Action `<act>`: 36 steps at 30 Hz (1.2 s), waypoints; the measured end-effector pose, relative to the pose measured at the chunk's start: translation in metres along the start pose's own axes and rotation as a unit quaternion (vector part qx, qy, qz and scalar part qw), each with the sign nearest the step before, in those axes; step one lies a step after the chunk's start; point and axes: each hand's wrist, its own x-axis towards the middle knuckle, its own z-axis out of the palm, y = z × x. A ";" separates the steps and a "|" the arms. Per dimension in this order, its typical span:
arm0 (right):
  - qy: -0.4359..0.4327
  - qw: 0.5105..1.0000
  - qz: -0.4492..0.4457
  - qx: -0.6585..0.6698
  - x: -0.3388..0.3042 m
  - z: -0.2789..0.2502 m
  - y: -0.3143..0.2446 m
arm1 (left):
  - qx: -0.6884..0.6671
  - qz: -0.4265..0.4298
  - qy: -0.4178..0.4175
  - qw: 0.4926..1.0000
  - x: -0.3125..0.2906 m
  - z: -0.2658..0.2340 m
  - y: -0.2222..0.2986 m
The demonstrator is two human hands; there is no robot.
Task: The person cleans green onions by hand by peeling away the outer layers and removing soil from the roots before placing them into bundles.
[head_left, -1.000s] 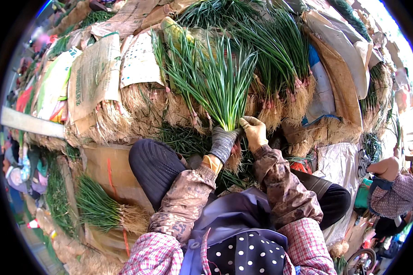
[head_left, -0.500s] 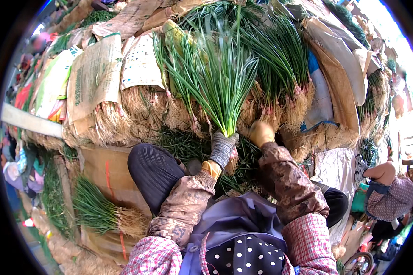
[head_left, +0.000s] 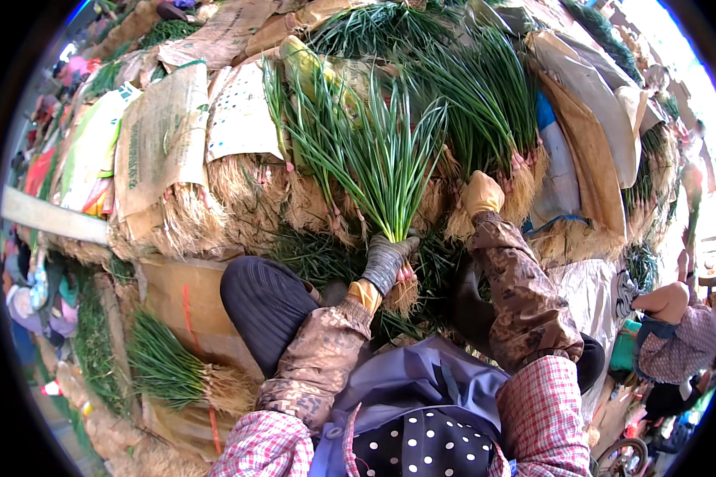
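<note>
Since one second ago the right hand (head_left: pixel 483 193) has left the bunch of green chives (head_left: pixel 378 163) and moved up and to the right; it now lies on the rooty base of the pile of chive bundles (head_left: pixel 485 103) behind. It wears a tan glove. I cannot tell if its fingers are spread or closed, because only the back of the glove shows.

The left hand (head_left: pixel 386 261), in a grey glove, is closed around the bunch just above its roots and holds it upright, the leaves fanning out above. This bunch stands in the middle, in front of the pile and above the person's knees.

As for containers, woven sacks (head_left: pixel 161 139) and brown paper sheets (head_left: pixel 581 119) lie over the stacked bundles, so that only straw-coloured roots come out below them at the left. What is under the sacks is hidden. One loose bundle (head_left: pixel 171 372) lies at the lower left on a brown cardboard sheet (head_left: pixel 179 298).

At the right edge another person in a checked shirt (head_left: pixel 684 346) is cut off by the rim. The things at the far left are blurred and hard to make out
</note>
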 end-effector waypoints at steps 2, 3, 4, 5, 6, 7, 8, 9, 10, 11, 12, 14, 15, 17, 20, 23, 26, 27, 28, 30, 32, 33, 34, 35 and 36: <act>-0.010 0.998 0.032 0.045 -0.002 -0.011 0.004 | 0.013 -0.009 -0.017 1.000 -0.018 0.007 0.017; -0.015 0.997 0.039 0.061 -0.002 -0.019 0.001 | 0.008 0.009 -0.024 1.000 -0.021 0.007 0.016; -0.017 0.996 0.044 0.078 -0.001 -0.031 -0.004 | 0.002 0.029 -0.029 0.999 -0.023 0.008 0.017; -0.059 0.992 0.046 0.098 -0.002 -0.051 -0.011 | -0.019 0.041 -0.041 0.998 -0.027 0.007 0.018; -0.039 0.995 0.048 0.084 0.003 -0.050 -0.012 | -0.008 0.036 -0.040 0.999 -0.022 0.006 0.017; -0.015 0.996 0.054 0.069 0.009 -0.045 -0.007 | 0.004 0.031 -0.043 0.999 -0.013 0.007 0.012; 0.004 0.997 0.058 0.055 0.015 -0.035 -0.004 | 0.016 0.024 -0.042 0.999 -0.012 0.007 0.013; 0.023 0.997 0.063 0.041 0.019 -0.026 -0.001 | 0.012 0.017 -0.030 0.999 -0.011 0.008 0.014; 0.004 0.998 0.055 0.042 0.020 -0.015 -0.001 | 0.022 0.024 -0.021 0.999 -0.014 0.008 0.017; -0.013 0.998 0.051 0.039 0.016 -0.006 0.003 | 0.031 0.029 -0.018 0.999 -0.016 0.010 0.019; -0.031 0.998 0.047 0.036 0.010 0.001 0.010 | 0.041 0.033 -0.015 0.999 -0.016 0.013 0.019; -0.123 0.967 0.066 0.213 -0.031 0.010 -0.002 | 0.074 0.007 -0.017 0.997 -0.016 0.009 0.017; -0.126 0.979 0.032 0.160 -0.052 0.004 -0.016 | 0.091 -0.005 -0.013 0.996 -0.015 0.005 0.015; -0.114 0.945 -0.013 0.306 -0.075 0.027 -0.008 | 0.045 -0.046 -0.030 0.997 -0.006 0.010 0.006; -0.173 0.846 0.002 0.504 -0.083 0.044 0.000 | 0.075 -0.028 -0.060 0.995 -0.024 0.013 0.020; -0.187 0.781 0.007 0.595 -0.085 0.049 0.003 | 0.126 -0.029 -0.050 0.990 -0.030 0.008 0.027; -0.210 0.714 0.060 0.665 -0.089 0.049 0.001 | 0.100 -0.005 -0.057 0.993 -0.031 0.007 0.025; -0.216 0.687 0.079 0.689 -0.092 0.049 -0.001 | 0.092 -0.009 -0.053 0.994 -0.031 0.007 0.025; -0.206 0.718 0.069 0.662 -0.095 0.048 -0.005 | 0.113 -0.028 -0.065 0.991 -0.028 0.006 0.023; -0.183 0.776 0.046 0.602 -0.100 0.045 -0.013 | 0.153 -0.065 -0.089 0.982 -0.013 0.005 0.015; -0.131 0.799 0.052 0.585 -0.106 0.049 -0.015 | 0.162 -0.048 -0.067 0.983 -0.012 0.008 0.016; -0.107 0.793 0.086 0.594 -0.107 0.054 -0.015 | 0.164 -0.038 -0.058 0.984 -0.012 0.012 0.016; -0.083 0.785 0.118 0.602 -0.109 0.056 -0.017 | 0.167 -0.028 -0.047 0.984 -0.013 0.014 0.017; -0.117 0.752 0.174 0.626 -0.112 0.050 -0.028 | 0.159 -0.051 -0.050 0.985 -0.002 0.007 0.012; -0.150 0.714 0.228 0.644 -0.115 0.042 -0.037 | 0.125 -0.031 -0.033 0.991 0.005 0.000 0.002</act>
